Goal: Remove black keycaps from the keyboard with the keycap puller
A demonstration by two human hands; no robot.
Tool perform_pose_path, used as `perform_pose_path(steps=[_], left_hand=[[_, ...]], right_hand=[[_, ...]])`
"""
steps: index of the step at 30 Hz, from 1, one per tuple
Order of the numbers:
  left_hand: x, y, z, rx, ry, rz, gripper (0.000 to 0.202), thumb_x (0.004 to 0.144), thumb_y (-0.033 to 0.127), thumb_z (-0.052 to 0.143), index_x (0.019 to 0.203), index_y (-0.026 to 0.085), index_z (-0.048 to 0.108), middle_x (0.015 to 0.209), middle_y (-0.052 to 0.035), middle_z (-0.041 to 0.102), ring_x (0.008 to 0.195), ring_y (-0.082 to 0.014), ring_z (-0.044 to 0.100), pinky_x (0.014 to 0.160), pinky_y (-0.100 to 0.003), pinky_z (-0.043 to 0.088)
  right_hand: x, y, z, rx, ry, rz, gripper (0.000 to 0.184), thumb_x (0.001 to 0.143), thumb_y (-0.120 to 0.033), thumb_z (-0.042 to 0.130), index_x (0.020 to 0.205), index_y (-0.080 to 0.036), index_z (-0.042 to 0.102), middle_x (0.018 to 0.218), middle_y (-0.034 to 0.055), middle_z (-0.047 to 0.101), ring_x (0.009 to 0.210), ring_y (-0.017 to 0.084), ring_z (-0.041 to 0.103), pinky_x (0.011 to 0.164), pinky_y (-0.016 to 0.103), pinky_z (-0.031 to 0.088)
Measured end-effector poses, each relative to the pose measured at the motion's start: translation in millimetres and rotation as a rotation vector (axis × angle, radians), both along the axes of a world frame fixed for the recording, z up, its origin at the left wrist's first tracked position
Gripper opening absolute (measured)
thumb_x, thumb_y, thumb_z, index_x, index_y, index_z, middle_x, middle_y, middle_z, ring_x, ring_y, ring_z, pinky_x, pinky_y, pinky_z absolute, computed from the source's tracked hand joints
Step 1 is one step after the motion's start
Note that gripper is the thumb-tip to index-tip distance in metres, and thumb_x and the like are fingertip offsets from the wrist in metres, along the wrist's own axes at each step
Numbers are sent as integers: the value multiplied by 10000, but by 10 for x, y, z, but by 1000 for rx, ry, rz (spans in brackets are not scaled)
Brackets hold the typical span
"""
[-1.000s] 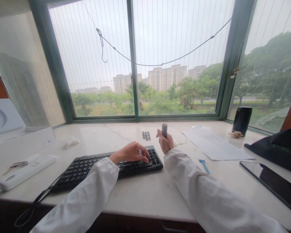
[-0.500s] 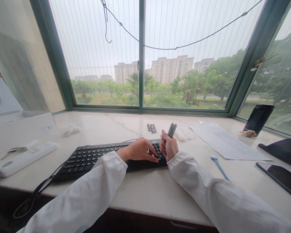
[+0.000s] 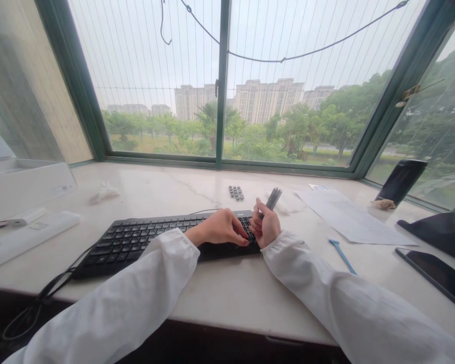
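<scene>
A black keyboard [image 3: 136, 240] lies along the front of the white ledge, its right end beneath both hands. My left hand [image 3: 220, 228] is over the number-pad end, thumb and forefinger pinched together low at the keys; what sits between the fingertips, if anything, is too small to make out. Just right of it, my right hand [image 3: 266, 226] is closed round a dark, brush-like tool [image 3: 274, 198] whose tufted end points up and away. Its lower end is hidden in the hand. Behind the keyboard lie several loose keycaps [image 3: 235, 192] in rows.
Printed paper [image 3: 356, 217], a blue stick-like tool [image 3: 342, 255] and a phone [image 3: 436, 275] lie to the right. A dark upright object [image 3: 402, 182] leans by the window. On the left are a white box [image 3: 30, 184], a white elongated device [image 3: 34, 237] and a looped black cable [image 3: 41, 301].
The view has shifted slightly. The tool in my right hand leans a little more to the right. My left thumb and forefinger remain pinched at the number-pad keys.
</scene>
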State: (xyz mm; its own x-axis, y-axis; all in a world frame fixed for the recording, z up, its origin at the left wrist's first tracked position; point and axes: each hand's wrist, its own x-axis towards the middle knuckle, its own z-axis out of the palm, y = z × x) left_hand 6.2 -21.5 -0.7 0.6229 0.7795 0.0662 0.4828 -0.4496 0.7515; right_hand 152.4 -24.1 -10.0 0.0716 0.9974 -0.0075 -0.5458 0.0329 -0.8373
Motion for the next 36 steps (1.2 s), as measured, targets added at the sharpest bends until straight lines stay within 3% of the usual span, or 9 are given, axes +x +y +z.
perform_pose_path(steps=[8,15,20,24,26,36], left_hand=[[-6,23,-26,0,-8,-8,337,609,402,737,819,141,778,646,-37,697,510,-87,470,459,-202,313],[-22,48,-25,-31,-8,-21,353,604,411,745,831,143,778,673,-40,703,558,-108,517,507,-207,361],[-50,47,5,24,18,-36,355,602,431,752,818,150,774,609,-2,655,544,-98,497,528,-208,358],[-73,68,-17,63,-27,-80,316,604,414,752,733,125,736,599,18,599,563,-94,489,523,-199,349],[-83,83,-35,73,-36,-91,325,606,420,747,692,110,701,601,20,574,564,-91,476,518,-197,345],[-88,67,-33,71,-29,-86,367,602,467,736,638,108,669,551,35,506,545,-82,434,513,-198,320]], right_hand=[[-12,25,-30,27,-146,-34,395,792,-352,597,535,-205,335,356,-110,205,290,37,145,277,176,106],[-15,77,-45,-8,-188,51,406,791,-374,592,526,-210,332,356,-113,182,293,39,132,281,185,87],[-42,-70,-58,205,-298,95,446,805,-472,582,536,-213,338,370,-96,235,316,51,170,303,213,130],[-37,-216,-119,553,-633,73,425,848,-468,551,556,-179,445,471,-47,372,440,76,338,414,226,267],[-21,-245,-156,655,-765,52,400,861,-455,540,589,-165,500,510,-35,397,491,88,371,459,237,290],[0,-314,-157,712,-833,-70,398,895,-426,486,579,-185,487,506,-31,395,487,98,349,488,252,295]])
